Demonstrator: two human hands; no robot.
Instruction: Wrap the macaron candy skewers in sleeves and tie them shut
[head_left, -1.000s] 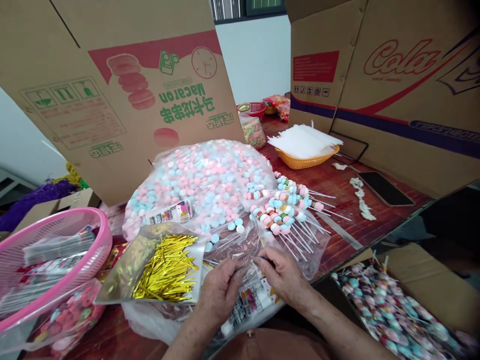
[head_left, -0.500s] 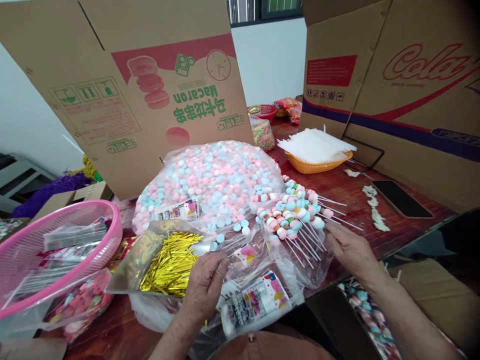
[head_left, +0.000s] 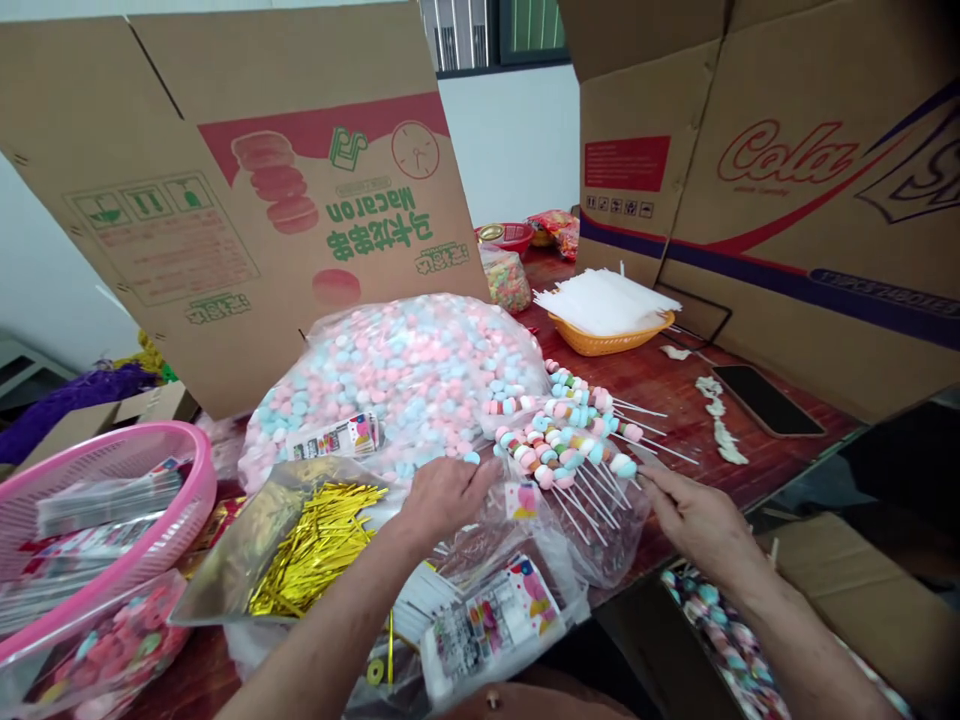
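Note:
A pile of candy skewers [head_left: 567, 436] with pink, blue and white pieces on white sticks lies on clear plastic in the middle of the table. My right hand [head_left: 694, 518] pinches the end of a stick at the pile's right side. My left hand [head_left: 445, 492] lies with its fingers spread on a clear printed bag [head_left: 491, 510] just left of the skewers, at the foot of a big bag of pink and blue candies [head_left: 405, 378]. A stack of printed wrappers [head_left: 495, 620] lies below my hands.
A bag of gold twist ties [head_left: 315, 545] sits left of my hands. A pink basket [head_left: 97, 520] holds wrappers at far left. An orange basket of white sheets [head_left: 609, 322], a phone [head_left: 766, 400] and tall cardboard boxes [head_left: 787, 200] stand behind. A box of wrapped candies [head_left: 739, 650] is lower right.
My left hand has moved up from the wrappers to the clear bag beside the skewers. My right hand has swung out to the right and taken hold of a stick end.

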